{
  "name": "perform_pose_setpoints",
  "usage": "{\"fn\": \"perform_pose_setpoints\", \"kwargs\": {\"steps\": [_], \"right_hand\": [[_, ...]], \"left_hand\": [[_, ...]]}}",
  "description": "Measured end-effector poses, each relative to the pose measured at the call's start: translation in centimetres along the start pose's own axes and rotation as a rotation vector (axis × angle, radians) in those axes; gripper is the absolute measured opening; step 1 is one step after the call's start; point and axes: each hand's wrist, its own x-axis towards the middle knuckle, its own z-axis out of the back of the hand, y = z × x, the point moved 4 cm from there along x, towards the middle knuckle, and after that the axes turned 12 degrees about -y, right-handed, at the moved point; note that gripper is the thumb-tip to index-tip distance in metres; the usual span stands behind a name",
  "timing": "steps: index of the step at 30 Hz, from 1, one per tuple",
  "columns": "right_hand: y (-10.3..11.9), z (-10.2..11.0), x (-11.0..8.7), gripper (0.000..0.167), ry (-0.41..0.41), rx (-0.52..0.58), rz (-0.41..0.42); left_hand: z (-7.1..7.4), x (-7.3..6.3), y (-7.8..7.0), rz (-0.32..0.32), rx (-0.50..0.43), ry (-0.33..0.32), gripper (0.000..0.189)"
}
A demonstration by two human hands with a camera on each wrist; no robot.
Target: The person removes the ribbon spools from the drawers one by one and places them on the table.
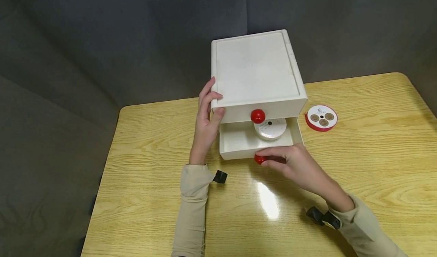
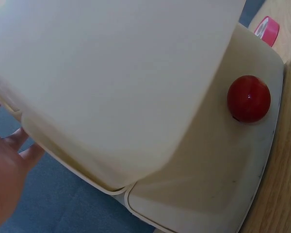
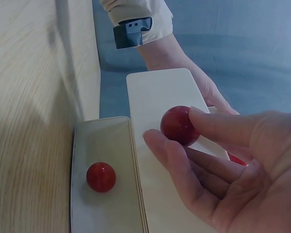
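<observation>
A white drawer cabinet (image 1: pixel 254 67) stands at the table's far side, its middle drawer (image 1: pixel 235 154) pulled partly out. With thumb and fingers, my right hand (image 1: pixel 298 166) pinches that drawer's red knob (image 3: pixel 178 126). My left hand (image 1: pixel 206 126) holds the cabinet's front left corner, thumb on the front and fingertips over the top edge. Inside the drawer lies a white spool (image 1: pixel 272 130), partly hidden by the upper front. The top drawer, with another red knob (image 1: pixel 257 116), is closed. Below, the closed bottom drawer (image 2: pixel 208 179) with its red knob (image 2: pixel 249 98) shows only in the wrist views.
A spool of red ribbon (image 1: pixel 322 118) lies flat on the wooden table (image 1: pixel 150 166) to the right of the cabinet. Dark cloth (image 1: pixel 153 41) hangs behind the table and at its sides. Black straps (image 1: pixel 322 217) are on the sleeves.
</observation>
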Motion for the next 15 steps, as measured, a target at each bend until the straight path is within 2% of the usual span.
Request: {"fn": "perform_pose_setpoints", "kwargs": {"steps": [8, 15], "right_hand": [[0.6, 0.0, -0.2, 0.025, 0.032, -0.037, 0.027], [1.4, -0.1, -0.7, 0.026, 0.041, -0.091, 0.117]], "left_hand": [[0.1, 0.0, 0.0, -0.008, 0.004, -0.001, 0.050], [0.0, 0.0, 0.1, 0.001, 0.011, 0.001, 0.050]]}}
